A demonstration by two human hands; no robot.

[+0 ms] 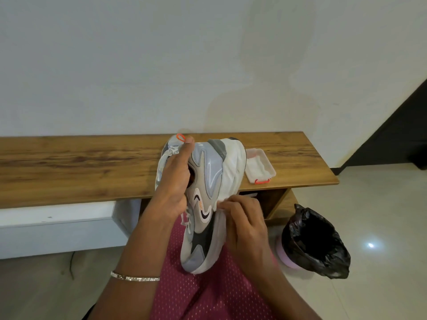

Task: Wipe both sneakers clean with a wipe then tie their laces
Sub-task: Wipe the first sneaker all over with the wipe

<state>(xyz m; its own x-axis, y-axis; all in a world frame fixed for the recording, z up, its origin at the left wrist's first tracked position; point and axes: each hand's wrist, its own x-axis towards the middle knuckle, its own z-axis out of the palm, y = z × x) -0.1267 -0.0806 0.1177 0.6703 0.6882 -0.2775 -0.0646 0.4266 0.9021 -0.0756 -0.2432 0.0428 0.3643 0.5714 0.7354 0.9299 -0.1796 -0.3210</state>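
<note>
A grey and white sneaker (205, 181) with an orange heel loop stands on its toe on my lap, heel up, sole facing right. My left hand (175, 181) grips it at the collar, thumb up by the orange loop, fingers inside the opening. Its white laces (187, 221) hang loose under that hand. My right hand (242, 218) pinches a small white wipe (220, 200) against the white midsole at mid length. The second sneaker is not in view.
A long wooden bench (92, 167) runs across in front of me. A clear plastic box with an orange clasp (260, 167) sits on its right end. On the tiled floor at the right stands a pink bin lined with a black bag (314, 243).
</note>
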